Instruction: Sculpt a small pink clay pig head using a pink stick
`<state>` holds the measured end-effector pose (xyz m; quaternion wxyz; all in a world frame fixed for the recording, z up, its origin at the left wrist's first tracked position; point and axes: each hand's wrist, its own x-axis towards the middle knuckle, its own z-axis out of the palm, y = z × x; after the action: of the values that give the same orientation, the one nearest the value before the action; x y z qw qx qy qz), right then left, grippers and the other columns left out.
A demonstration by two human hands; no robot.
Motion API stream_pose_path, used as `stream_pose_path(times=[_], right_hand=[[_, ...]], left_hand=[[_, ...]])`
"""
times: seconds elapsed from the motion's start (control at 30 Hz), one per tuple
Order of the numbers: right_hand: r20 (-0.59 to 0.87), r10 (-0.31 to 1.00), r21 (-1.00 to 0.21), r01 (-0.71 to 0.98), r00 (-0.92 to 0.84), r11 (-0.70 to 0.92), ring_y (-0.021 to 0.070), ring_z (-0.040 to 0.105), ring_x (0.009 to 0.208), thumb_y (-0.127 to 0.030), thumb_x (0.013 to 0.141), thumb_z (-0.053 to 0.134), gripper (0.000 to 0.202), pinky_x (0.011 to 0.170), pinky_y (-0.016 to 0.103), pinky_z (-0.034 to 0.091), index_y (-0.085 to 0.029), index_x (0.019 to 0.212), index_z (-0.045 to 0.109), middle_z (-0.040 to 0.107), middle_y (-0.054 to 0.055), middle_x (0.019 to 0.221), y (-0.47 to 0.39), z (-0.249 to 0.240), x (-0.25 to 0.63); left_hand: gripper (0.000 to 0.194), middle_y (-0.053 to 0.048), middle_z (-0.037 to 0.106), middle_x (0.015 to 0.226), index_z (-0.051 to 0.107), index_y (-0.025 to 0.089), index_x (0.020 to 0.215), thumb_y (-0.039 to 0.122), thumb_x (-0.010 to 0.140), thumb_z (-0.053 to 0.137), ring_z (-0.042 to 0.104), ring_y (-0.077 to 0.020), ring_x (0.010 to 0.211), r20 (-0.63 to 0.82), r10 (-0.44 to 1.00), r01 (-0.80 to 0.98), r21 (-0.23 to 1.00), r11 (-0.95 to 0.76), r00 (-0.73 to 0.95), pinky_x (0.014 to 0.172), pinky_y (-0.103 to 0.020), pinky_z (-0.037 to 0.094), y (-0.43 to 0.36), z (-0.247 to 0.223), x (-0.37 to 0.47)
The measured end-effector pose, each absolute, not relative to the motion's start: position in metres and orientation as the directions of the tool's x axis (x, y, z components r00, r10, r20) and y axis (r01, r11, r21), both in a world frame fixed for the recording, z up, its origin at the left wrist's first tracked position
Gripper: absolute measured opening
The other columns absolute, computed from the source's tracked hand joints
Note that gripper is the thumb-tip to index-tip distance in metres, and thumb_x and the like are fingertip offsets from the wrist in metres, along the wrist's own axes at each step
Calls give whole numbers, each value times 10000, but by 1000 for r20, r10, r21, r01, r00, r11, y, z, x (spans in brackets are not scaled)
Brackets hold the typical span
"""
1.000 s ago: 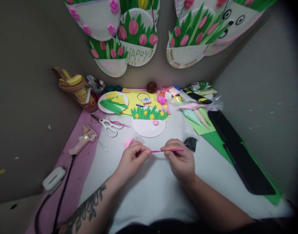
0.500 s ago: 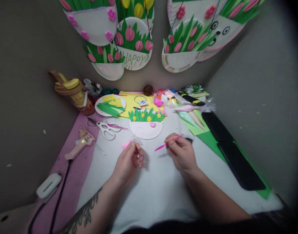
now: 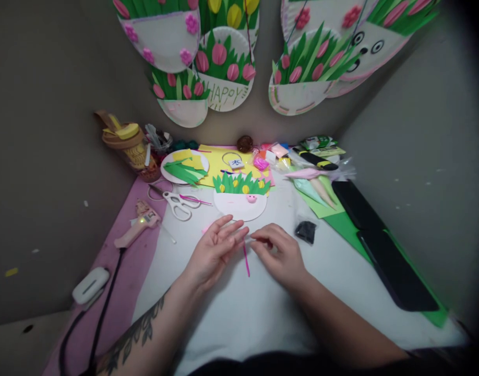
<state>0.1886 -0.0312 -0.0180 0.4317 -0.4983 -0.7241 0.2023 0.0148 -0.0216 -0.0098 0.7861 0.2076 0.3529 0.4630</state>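
My left hand (image 3: 219, 248) is turned palm up with fingers stretched out, above the white table cover. Close to its fingertips is my right hand (image 3: 280, 256), thumb and forefinger drawn together; anything between them is too small to make out. Below the fingertips a thin pink stick (image 3: 246, 261) points towards me, its upper end near the left fingers. Just beyond the hands lies a white half-plate (image 3: 239, 207) with green paper grass, yellow paper tulips and a small pink clay snout-like piece (image 3: 251, 198). A bit of pink shows behind my left hand.
White-handled scissors (image 3: 180, 206) and a pink glue gun (image 3: 140, 224) lie left. A small black packet (image 3: 305, 231) is right of my hands, with a dark folding case (image 3: 396, 266) farther right. Clay packets (image 3: 263, 159) lie at the back; paper-plate baskets (image 3: 302, 99) hang above.
The pink stick has left my right hand's grasp and now points down between the hands. My left hand has opened out, and my right hand has moved in towards its fingertips, uncovering the black packet.
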Motion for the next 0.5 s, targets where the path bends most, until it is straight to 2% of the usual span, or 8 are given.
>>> stream_pose_path(times=[0.1,0.23,0.3,0.37,0.43,0.5], right_hand=[[554,812,-618,562,-185,550,206,578,903,-214,821,641,195,780,366,488,-269,1001,693,624,65,945,-38,-18,180],[547,817,-599,596,-184,535,221,543,1000,-173,831,624,187,821,397,479,-277,963,706,590,77,1055,-39,-22,175],[550,818,-606,594,-167,529,221,546,1005,-178,839,617,148,829,407,480,-275,906,708,586,71,1047,-37,-24,175],[561,816,-599,610,-143,519,227,548,1003,-196,834,631,124,818,411,487,-278,885,708,580,70,1030,-37,-25,177],[576,807,-576,635,-131,515,236,540,1010,-191,827,635,145,808,413,493,-288,900,712,574,73,1037,-37,-26,179],[590,793,-552,642,-149,532,242,529,1023,-157,823,622,210,807,413,496,-302,946,714,577,75,1071,-37,-27,181]], left_hand=[[731,-111,594,1339,463,263,1341,187,699,804,650,-208,1110,-351,861,-547,667,506,368,990,-335,468,-24,-10,17],[899,-128,567,1377,309,316,1461,261,715,807,634,-221,1138,-321,830,-527,654,543,457,999,-354,449,-26,-9,18],[815,-115,556,1392,366,332,1435,276,739,788,634,-209,1127,-328,821,-525,644,556,467,977,-346,458,-27,-10,18],[601,-108,587,1356,541,282,1318,298,761,767,643,-196,1087,-345,819,-508,655,560,457,948,-325,470,-27,-12,19],[412,-127,672,1216,682,182,1140,329,763,761,656,-199,1027,-343,811,-455,693,560,474,928,-313,476,-27,-15,20],[333,-133,732,1014,739,114,985,354,755,764,672,-198,942,-333,797,-393,733,554,504,904,-306,483,-27,-17,21]])
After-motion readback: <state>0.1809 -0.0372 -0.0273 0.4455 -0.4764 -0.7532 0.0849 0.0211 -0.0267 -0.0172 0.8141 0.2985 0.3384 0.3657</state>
